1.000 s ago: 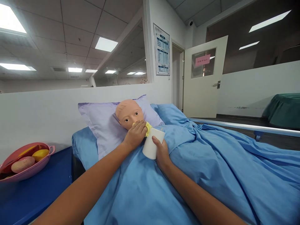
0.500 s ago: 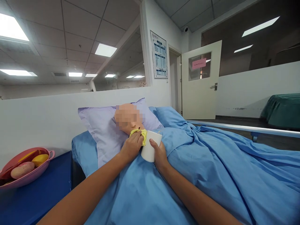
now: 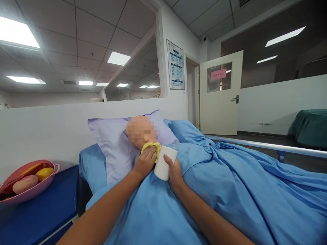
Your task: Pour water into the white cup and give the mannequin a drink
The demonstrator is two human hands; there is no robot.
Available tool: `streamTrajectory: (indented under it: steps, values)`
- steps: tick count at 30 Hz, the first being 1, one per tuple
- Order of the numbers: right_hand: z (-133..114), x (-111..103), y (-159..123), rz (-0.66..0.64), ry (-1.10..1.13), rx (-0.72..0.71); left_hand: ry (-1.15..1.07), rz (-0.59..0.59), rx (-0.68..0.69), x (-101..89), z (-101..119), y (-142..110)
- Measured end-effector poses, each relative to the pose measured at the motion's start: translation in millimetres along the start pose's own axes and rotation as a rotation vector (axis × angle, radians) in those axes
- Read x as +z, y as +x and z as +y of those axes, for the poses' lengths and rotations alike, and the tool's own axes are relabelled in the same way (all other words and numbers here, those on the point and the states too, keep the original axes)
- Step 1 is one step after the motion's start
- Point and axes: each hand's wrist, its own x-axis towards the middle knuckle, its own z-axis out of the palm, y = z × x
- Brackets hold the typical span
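Note:
A manikin's head (image 3: 139, 131) rests on a lilac pillow (image 3: 116, 149), its upper part blurred out. My left hand (image 3: 146, 161) is closed on a yellow cloth (image 3: 153, 145) and presses it at the manikin's mouth and chin. The fingers hide part of the cloth. My right hand (image 3: 175, 172) is wrapped round a white cup (image 3: 163, 166), which tilts over the blanket close beside the cloth. What the cup holds is hidden. A blue blanket (image 3: 219, 183) covers the body below the chin.
To the left, a pink basket (image 3: 33, 194) of fruit and vegetables stands on a blue bedside cabinet (image 3: 58, 204). A bed rail (image 3: 255, 144) runs along the far right side. Behind are a white partition wall (image 3: 51, 126) and an open door (image 3: 221, 112).
The cloth in my left hand now covers the manikin's mouth, which showed before. My right hand still holds the cup almost as before. The view has tilted slightly upward.

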Motion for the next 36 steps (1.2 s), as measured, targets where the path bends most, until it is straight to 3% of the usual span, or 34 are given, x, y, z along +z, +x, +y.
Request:
streamTrajectory:
  steps: [5, 8, 11, 13, 16, 20, 24, 29, 32, 36]
  values:
    - [-1, 0, -3, -0.033, -0.008, 0.028, -0.06, 0.005, -0.081, -8.1, 11, -18]
    - [2, -3, -1, -0.026, -0.04, 0.032, -0.126, -0.03, -0.064, -20.1, 6, -9]
    - [6, -6, 2, -0.022, -0.064, 0.02, -0.141, 0.027, -0.01, -25.5, -4, 12]
    - [8, -7, 4, -0.012, -0.078, 0.02, -0.104, 0.043, 0.036, -23.1, -11, 26]
    - [9, -7, 4, 0.025, -0.075, 0.02, -0.029, -0.022, 0.094, -13.3, -18, 34]
    - [10, -6, 3, 0.02, -0.046, 0.02, -0.019, -0.073, 0.037, -0.9, -10, 9]
    - [8, -5, 3, 0.002, -0.044, 0.034, -0.092, -0.044, -0.098, -2.8, 4, -13]
    - [7, -5, 2, -0.015, -0.056, 0.023, -0.145, 0.003, -0.078, -17.5, 0, 15]
    - [8, -6, 2, -0.01, -0.07, 0.015, -0.11, -0.007, -0.012, -17.0, -9, 33]
    - [8, -6, 2, -0.007, -0.054, 0.006, -0.061, -0.076, 0.029, -7.1, -12, 23]
